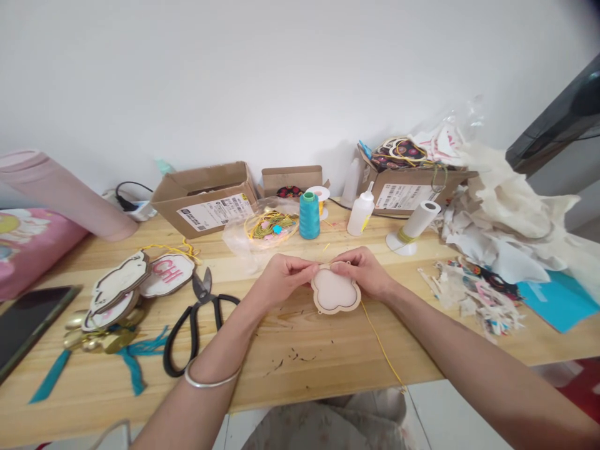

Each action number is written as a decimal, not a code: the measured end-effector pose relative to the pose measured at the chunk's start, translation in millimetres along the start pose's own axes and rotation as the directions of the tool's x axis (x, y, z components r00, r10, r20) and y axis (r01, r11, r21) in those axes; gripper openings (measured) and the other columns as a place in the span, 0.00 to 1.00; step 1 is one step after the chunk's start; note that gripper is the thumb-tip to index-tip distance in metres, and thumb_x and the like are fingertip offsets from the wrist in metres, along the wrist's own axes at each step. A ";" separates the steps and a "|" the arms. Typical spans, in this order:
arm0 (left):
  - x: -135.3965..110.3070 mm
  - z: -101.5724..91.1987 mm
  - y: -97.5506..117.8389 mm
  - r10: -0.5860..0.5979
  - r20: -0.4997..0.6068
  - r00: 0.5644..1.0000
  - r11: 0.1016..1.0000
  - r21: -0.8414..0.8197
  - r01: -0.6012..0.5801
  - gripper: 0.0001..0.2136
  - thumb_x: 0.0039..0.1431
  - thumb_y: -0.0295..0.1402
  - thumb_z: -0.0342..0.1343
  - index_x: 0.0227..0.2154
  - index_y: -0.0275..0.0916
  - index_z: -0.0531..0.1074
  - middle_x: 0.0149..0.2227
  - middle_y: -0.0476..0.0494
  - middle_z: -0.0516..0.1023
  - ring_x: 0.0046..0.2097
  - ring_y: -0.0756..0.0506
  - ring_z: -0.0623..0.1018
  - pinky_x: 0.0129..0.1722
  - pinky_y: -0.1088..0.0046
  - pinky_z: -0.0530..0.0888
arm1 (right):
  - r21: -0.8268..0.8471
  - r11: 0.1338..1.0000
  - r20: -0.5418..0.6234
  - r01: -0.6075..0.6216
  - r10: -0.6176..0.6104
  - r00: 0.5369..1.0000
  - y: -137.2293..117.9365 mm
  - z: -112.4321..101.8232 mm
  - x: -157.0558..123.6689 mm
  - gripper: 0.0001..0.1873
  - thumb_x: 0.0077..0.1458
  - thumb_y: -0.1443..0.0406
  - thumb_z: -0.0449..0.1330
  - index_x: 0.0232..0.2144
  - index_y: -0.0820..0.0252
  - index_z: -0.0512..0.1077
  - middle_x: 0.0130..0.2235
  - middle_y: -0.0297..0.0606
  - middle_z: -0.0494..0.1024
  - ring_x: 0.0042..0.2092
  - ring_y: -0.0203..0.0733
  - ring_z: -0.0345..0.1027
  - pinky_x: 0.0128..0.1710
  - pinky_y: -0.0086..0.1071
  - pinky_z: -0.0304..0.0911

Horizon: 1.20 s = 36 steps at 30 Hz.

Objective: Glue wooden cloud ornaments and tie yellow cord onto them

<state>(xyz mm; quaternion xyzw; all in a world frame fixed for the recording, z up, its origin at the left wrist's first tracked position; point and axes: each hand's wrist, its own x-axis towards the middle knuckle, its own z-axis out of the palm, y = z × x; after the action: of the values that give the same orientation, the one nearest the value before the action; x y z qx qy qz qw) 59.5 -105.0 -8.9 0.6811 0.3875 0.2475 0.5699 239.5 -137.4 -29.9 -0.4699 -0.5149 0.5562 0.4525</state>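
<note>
Between my two hands, just above the wooden table, is a pale cloud-shaped wooden piece (335, 291) with a darker inner outline and a small loop at its lower left. My left hand (287, 279) grips its upper left edge, thumb on the front. At the upper right edge my right hand (360, 271) pinches it the same way. A yellow cord (380, 345) runs from beneath the right side down past the table's front edge. Black-handled scissors (202, 312) lie partly open to the left of my left forearm.
Behind my hands stand a teal thread spool (309, 216) and a white glue bottle (360, 212). Cardboard boxes (206, 197) line the wall. Left are stitched cloud pieces (167, 275), brass bells (105, 340) and a phone (32, 325). Fabric scraps (473, 297) are heaped at right.
</note>
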 end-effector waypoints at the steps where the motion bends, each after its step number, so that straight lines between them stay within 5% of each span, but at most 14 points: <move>1: 0.2 -0.8 -1.7 0.001 0.008 1.000 0.999 0.034 -0.001 0.10 0.47 0.37 0.55 0.27 0.35 0.78 0.26 0.47 0.78 0.27 0.50 0.73 0.27 0.77 0.69 | -0.034 0.999 0.009 0.002 -0.002 1.000 -0.1 0.1 -0.6 0.11 0.39 0.61 0.61 0.19 0.66 0.74 0.19 0.33 0.70 0.21 0.29 0.58 0.18 0.24 0.53; 8: -0.4 4.5 1.6 -0.056 -0.065 0.996 0.998 -0.038 0.053 0.09 0.46 0.32 0.55 0.17 0.34 0.75 0.17 0.51 0.74 0.21 0.52 0.71 0.23 0.79 0.69 | -0.011 1.000 0.004 -0.014 0.014 1.000 -0.9 2.1 -2.3 0.10 0.38 0.61 0.61 0.19 0.65 0.74 0.19 0.32 0.70 0.20 0.29 0.57 0.18 0.24 0.52; 16: 0.4 4.2 1.1 -0.092 -0.048 0.995 0.990 -0.114 0.086 0.09 0.44 0.35 0.57 0.22 0.34 0.76 0.23 0.47 0.77 0.25 0.50 0.73 0.27 0.76 0.72 | 0.040 0.999 -0.003 -0.013 0.013 1.000 -1.3 0.3 -1.3 0.11 0.38 0.61 0.62 0.20 0.66 0.74 0.19 0.33 0.71 0.20 0.29 0.59 0.18 0.24 0.54; 23: 1.7 8.5 2.8 -0.110 -0.083 0.990 0.985 -0.142 0.097 0.07 0.43 0.30 0.55 0.15 0.34 0.74 0.16 0.51 0.73 0.21 0.52 0.71 0.24 0.77 0.71 | 0.014 1.000 -0.017 -0.008 0.008 1.000 -2.0 2.1 -2.7 0.09 0.38 0.63 0.62 0.20 0.65 0.75 0.19 0.32 0.71 0.20 0.28 0.58 0.18 0.23 0.53; 29: 0.2 6.3 1.1 -0.093 -0.027 0.995 0.968 -0.236 0.085 0.10 0.47 0.37 0.55 0.25 0.34 0.77 0.22 0.48 0.77 0.24 0.50 0.74 0.28 0.74 0.73 | 0.133 0.991 -0.017 -0.023 0.026 1.000 1.1 -0.8 -0.5 0.08 0.38 0.62 0.63 0.20 0.63 0.75 0.21 0.32 0.73 0.20 0.31 0.62 0.18 0.24 0.55; 36: 1.5 9.4 -4.3 -0.052 -0.085 0.995 0.984 -0.174 0.037 0.10 0.45 0.36 0.57 0.26 0.34 0.77 0.22 0.47 0.77 0.23 0.50 0.74 0.26 0.75 0.73 | 0.093 0.996 -0.076 -0.007 0.014 0.997 -2.5 3.0 -2.1 0.06 0.37 0.64 0.63 0.19 0.64 0.75 0.20 0.32 0.73 0.20 0.29 0.60 0.19 0.23 0.55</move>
<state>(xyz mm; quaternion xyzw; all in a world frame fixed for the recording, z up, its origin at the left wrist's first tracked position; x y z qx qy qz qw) 66.7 -109.1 -15.3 0.6087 0.4049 0.2974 0.6141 236.8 -139.8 -27.2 -0.4721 -0.4684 0.5633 0.4903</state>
